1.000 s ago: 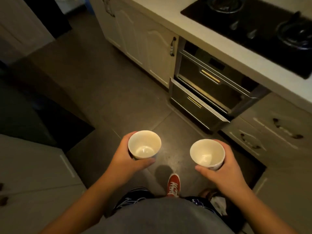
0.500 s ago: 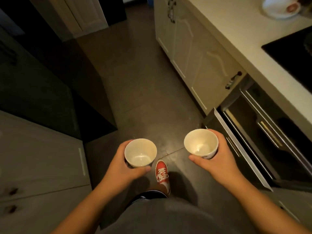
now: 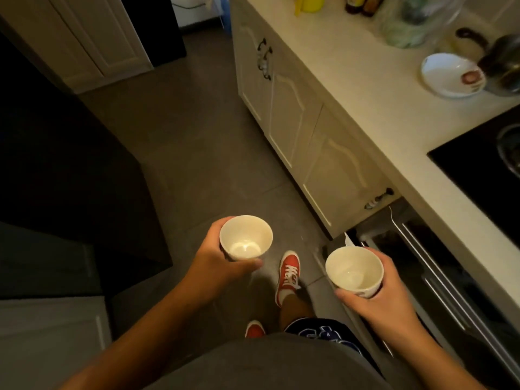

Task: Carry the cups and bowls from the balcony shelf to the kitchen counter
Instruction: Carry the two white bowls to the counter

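I hold two small white cups upright over the kitchen floor, both empty inside. My left hand [image 3: 213,263] wraps the left cup [image 3: 245,238] from the side. The right cup [image 3: 354,271], which has a pattern on its outer wall, sits in my right hand [image 3: 385,296]. The cream kitchen counter [image 3: 351,80] runs along the right side, above and ahead of both cups. A white bowl [image 3: 451,75] with a reddish mark inside rests on that counter at the far right.
A black hob [image 3: 478,170] is set into the counter at right. Below it a built-in appliance [image 3: 439,266] has its front pulled partly open, close to my right hand. A dark pot [image 3: 503,63], bottles and a yellow item stand on the counter. Dark furniture lines the left.
The view has moved forward along the counter: the hob slid toward the lower right and the bowl and pot came closer. Both hands still carry their cups; my right foot stepped forward.
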{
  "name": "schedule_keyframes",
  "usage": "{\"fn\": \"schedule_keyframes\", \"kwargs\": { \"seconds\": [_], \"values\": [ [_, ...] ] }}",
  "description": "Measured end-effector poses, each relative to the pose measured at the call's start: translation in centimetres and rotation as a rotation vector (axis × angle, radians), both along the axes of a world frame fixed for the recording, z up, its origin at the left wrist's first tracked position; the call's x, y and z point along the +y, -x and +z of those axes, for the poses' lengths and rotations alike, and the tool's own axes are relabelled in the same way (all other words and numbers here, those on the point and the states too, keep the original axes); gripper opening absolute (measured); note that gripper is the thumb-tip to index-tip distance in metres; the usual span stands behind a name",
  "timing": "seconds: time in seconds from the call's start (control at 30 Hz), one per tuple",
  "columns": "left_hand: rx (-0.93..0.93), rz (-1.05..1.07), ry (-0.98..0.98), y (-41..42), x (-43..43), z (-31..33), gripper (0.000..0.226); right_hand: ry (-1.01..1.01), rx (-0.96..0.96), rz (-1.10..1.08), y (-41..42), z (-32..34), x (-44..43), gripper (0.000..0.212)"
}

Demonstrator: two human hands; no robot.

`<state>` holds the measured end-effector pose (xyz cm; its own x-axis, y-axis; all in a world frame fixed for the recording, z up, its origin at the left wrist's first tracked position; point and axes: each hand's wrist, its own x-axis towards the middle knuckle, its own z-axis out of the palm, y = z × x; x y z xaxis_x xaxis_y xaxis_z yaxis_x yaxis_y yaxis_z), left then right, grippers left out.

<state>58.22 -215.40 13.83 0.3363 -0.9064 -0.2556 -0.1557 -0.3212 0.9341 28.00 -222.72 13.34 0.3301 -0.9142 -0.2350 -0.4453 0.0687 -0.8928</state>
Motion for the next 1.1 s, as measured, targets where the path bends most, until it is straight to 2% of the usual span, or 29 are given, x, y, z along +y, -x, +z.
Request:
{"fn": "schedule_keyframes", "kwargs": {
  "seconds": [0.13,0.27,0.37,0.73,0.9,1.1],
  "values": [
    [-0.006,-0.017,0.025,-1.4,-7.7,0.2,0.082,-0.054,-0.018,-0.015,-1.7,-1.2,-7.2,0.091],
    [0.003,0.051,-0.014,-3.4,-13.2,0.8,0.081,0.009,0.014,0.074,-5.0,-1.2,-14.9,0.087],
    [0.012,0.079,-0.036,-5.1,-15.8,1.4,0.079,-0.040,-0.004,0.138,-8.4,-0.7,-20.6,0.093],
    [-0.006,0.275,-0.077,-16.4,-22.6,0.9,0.085,0.044,-0.069,0.366,-25.8,-0.8,-35.7,0.088],
    [0.024,0.264,-0.058,-25.0,-27.9,-0.4,0.081,0.030,-0.068,0.310,-33.6,-2.1,-41.0,0.088],
    [0.015,0.133,-0.079,-33.8,-37.0,0.0,0.082,0.024,-0.016,0.203,-37.3,-0.4,-46.3,0.085]
  ]
}}
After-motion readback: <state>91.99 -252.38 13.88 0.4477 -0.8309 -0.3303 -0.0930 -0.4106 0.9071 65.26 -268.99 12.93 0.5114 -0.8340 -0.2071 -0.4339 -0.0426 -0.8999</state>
